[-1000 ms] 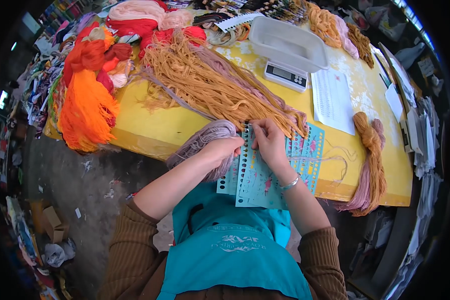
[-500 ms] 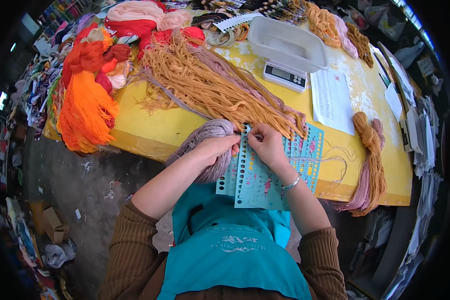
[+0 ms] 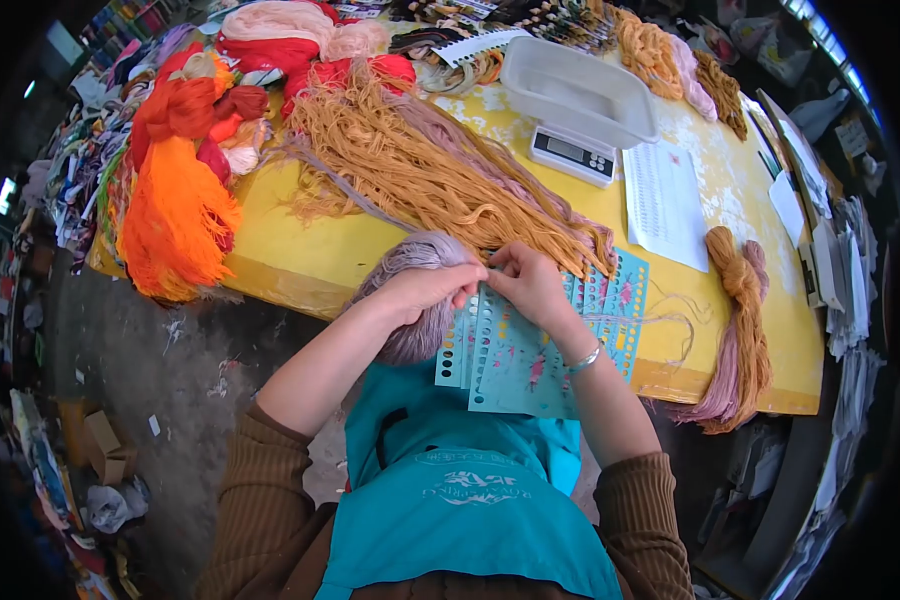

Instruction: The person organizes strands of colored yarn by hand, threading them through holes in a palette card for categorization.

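Note:
My left hand [image 3: 428, 292] is closed on a mauve-grey hank of thread [image 3: 410, 338], which bulges out above and below the hand at the table's front edge. Its fingertips meet those of my right hand [image 3: 530, 285], which is closed in a pinch. What lies between the right fingertips is too small to make out. Right beneath them is the upper left corner of a teal punched thread card [image 3: 520, 375], one of several overlapping cards with rows of holes and pink flower prints. Loose pale mauve strands [image 3: 660, 318] trail right from the cards.
Long ochre threads [image 3: 440, 180] lie just beyond my hands on the yellow table [image 3: 280, 265]. Orange skeins [image 3: 175, 225] are on the left. A digital scale [image 3: 573, 152] with a plastic tub [image 3: 580, 90] and a printed sheet [image 3: 667, 205] stand behind. An ochre and pink hank [image 3: 740, 330] hangs over the right edge.
My left hand has moved slightly up and right, bringing its fingertips to the right hand's. The mauve hank has shifted up a little. The right hand has edged left.

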Available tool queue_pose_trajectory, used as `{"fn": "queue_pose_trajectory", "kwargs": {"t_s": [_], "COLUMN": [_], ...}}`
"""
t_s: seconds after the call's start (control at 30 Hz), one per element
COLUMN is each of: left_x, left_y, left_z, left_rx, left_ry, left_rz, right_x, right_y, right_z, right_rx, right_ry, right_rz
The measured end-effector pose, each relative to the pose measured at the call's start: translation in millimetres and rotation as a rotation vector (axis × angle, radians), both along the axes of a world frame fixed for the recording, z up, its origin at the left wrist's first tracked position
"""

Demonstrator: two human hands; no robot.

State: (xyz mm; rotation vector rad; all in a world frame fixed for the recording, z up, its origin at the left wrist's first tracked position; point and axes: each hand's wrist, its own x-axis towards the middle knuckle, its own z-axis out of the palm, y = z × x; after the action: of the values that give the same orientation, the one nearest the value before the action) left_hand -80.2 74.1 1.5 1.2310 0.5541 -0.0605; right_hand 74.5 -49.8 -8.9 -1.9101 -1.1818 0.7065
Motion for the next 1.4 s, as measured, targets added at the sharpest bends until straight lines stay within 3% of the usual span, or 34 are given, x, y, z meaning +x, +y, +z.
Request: {"fn": "queue_pose_trajectory", "kwargs": {"t_s": [0.13, 0.23, 0.3, 0.47, 0.57, 0.63, 0.73, 0.8, 0.87, 0.9, 0.97, 1.07, 1.13, 1.2, 1.27, 1.3, 1.33, 1.37, 1.4], "left_x": [4.9, 8.5, 12.0, 14.3, 6.2, -9.8, -45.2, -64.2, -68.7, -67.1, -60.7, -53.7, -52.8, -58.0, -68.5, -75.6, -81.8, -86.8, -91.1], "left_y": [-5.6, -9.7, -7.1, 1.2, 24.3, 64.1, 143.1, 202.5, 207.6, 208.3, 206.4, 161.5, 113.2, 63.8, 29.0, 13.6, -1.3, -17.3, -33.3], "left_z": [1.2, 4.6, -8.8, -9.4, 7.3, 7.3, 34.4, 40.8, 79.0, 78.7, 74.2, 60.9, 63.2, 63.2, 51.7, 42.9, 34.8, 30.6, 27.4], "left_rx": [0.016, -0.024, 0.092, 0.150, -0.376, -0.373, -0.331, -0.173, -0.187, -0.188, 0.055, 0.153, -0.065, -0.146, -0.046, -0.003, 0.038, 0.325, 0.613], "left_ry": [0.131, 0.139, 0.060, 0.083, 0.033, 0.008, -0.149, -0.289, -0.415, -0.416, -0.216, -0.220, -0.374, -0.471, -0.473, -0.410, -0.348, -0.297, -0.245], "left_rz": [-0.038, 0.112, -0.068, -0.112, 0.169, 0.314, 0.537, 0.685, 0.905, 0.905, 1.218, 0.916, 0.623, 0.465, 0.254, 0.131, 0.004, -0.113, -0.228], "right_x": [-1.2, 0.5, 5.1, 6.9, 6.0, 7.5, 8.0, 9.0, 7.6, 5.8, 4.8, 4.3, 4.0, -5.9, -14.3, -14.4, -11.9, -10.4, -10.8], "right_y": [3.3, 5.7, 5.5, 1.9, 2.2, 1.1, 0.4, 1.5, 0.5, -0.1, -1.1, -6.7, -15.2, -38.0, -65.7, -79.8, -95.4, -111.1, -126.6], "right_z": [0.4, -0.1, -9.2, 1.1, 9.1, 3.7, 9.1, 8.1, 9.5, 13.5, 15.0, 4.5, -3.0, 21.3, 45.5, 47.4, 47.9, 47.8, 47.9], "right_rx": [-0.051, 0.134, 0.141, 0.083, -0.033, -0.067, -0.115, -0.118, -0.124, -0.125, -0.124, -0.036, 0.169, 0.138, 0.102, 0.094, 0.133, 0.170, 0.161], "right_ry": [-0.048, 0.414, 0.421, 0.515, 0.454, 0.304, 0.282, 0.278, 0.273, 0.257, 0.240, 0.303, 0.389, 0.301, -0.122, -0.116, -0.303, -0.490, -0.488], "right_rz": [-0.017, -0.063, -0.033, 0.033, 0.002, 0.017, 0.032, 0.033, 0.029, 0.025, 0.020, 0.018, 0.030, -0.003, 0.064, 0.058, 0.143, 0.228, 0.221]}}
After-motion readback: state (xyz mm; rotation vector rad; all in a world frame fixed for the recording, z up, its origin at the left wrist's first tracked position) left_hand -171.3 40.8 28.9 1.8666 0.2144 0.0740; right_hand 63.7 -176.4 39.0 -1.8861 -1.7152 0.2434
